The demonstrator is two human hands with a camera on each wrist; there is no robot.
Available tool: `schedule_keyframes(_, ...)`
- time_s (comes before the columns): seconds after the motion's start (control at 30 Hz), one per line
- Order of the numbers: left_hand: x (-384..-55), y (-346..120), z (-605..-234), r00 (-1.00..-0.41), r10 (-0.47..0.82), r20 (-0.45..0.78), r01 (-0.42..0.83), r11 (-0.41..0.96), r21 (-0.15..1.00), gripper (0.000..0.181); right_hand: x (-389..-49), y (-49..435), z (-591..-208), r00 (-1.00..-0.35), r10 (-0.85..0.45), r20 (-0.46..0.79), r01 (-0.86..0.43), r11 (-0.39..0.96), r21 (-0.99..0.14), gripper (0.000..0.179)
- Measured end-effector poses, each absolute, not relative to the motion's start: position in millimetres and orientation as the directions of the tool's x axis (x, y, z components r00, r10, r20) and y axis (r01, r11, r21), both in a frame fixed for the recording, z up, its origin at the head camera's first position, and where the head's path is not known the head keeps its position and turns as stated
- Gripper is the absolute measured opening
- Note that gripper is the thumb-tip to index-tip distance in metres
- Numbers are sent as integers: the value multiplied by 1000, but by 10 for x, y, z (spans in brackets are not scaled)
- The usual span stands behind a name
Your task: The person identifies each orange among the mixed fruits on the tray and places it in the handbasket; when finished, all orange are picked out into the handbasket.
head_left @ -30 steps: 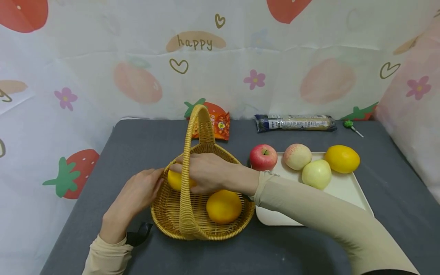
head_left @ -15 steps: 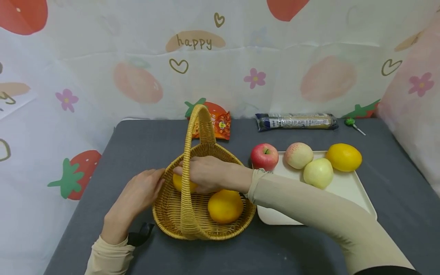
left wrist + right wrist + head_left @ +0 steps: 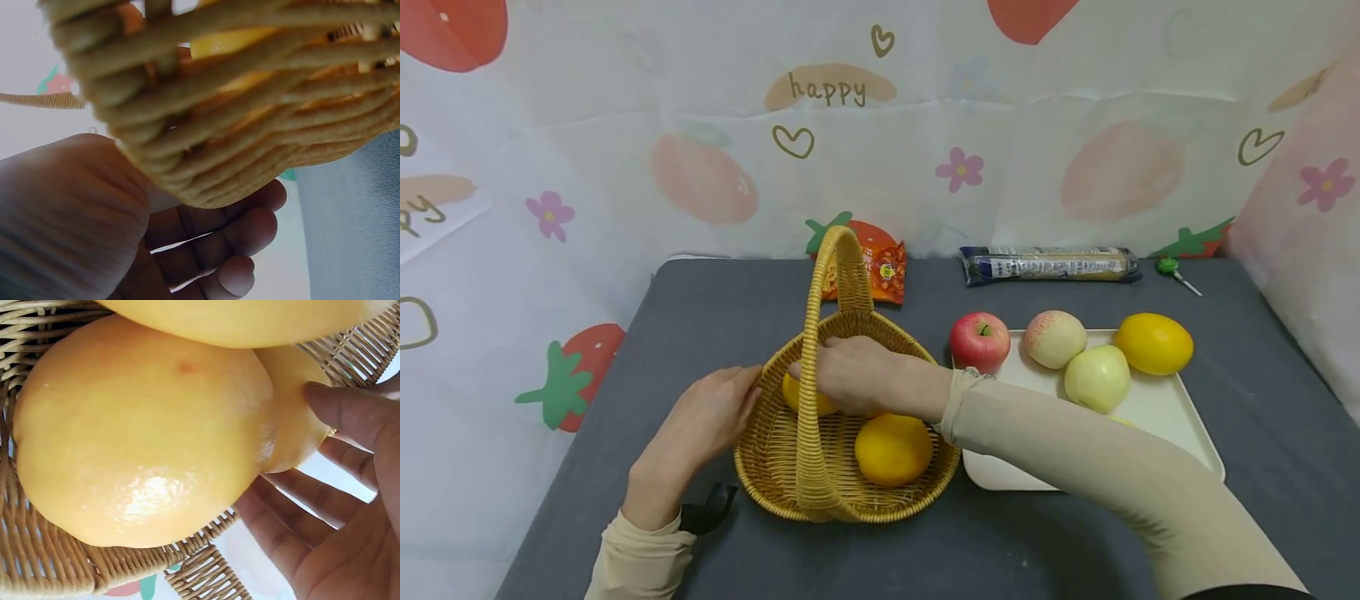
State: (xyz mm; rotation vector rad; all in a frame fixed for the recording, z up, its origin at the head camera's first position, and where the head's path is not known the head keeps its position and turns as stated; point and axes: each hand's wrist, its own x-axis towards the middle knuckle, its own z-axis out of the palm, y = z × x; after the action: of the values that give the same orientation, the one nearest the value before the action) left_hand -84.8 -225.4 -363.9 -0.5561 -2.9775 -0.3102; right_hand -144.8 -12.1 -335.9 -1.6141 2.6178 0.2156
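In the head view, a wicker basket point(image 3: 752, 492) with a tall arched handle point(image 3: 811, 400) stands on the grey table. My left hand point(image 3: 711, 417) holds its left rim; in the left wrist view several fingers point(image 3: 250, 231) show curled below the weave. My right hand point(image 3: 857, 375) reaches inside past the handle, its thumb point(image 3: 337, 403) and fingers around a yellow lemon point(image 3: 805, 396) near the far left wall. Another lemon point(image 3: 893, 450) lies at the basket's right. The right wrist view shows a further yellow fruit point(image 3: 250, 322) along its top edge.
A white tray point(image 3: 1180, 446) to the right bears a red apple point(image 3: 980, 342), a peach point(image 3: 1055, 339), a pale green fruit point(image 3: 1097, 379) and a lemon point(image 3: 1153, 343). Behind lie an orange snack packet point(image 3: 887, 271), a long wrapped pack point(image 3: 1051, 265) and a green lollipop point(image 3: 1167, 266).
Inside the basket, the lemon at my right hand has shifted slightly right, and the hand with it. My left hand stays at the rim. The head view has shifted slightly.
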Motion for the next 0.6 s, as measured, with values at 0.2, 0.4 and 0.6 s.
schedule_keyframes(0.2,-847,-2254,-3637,-932,340,125,359,915,182,24,-1440,-113,-3358,-455,-886,-92,-889,444,114,16)
schedule_keyframes(0.4,-845,-2256,-3639,-930,346,128,365,914,179,24,-1436,-112,-3354,-454,-887,-89,-890,445,105,18)
schedule_keyframes(0.6,-855,-2253,-3636,-930,345,127,364,913,183,24,-1450,-109,-3350,-448,-890,-88,-892,437,117,25)
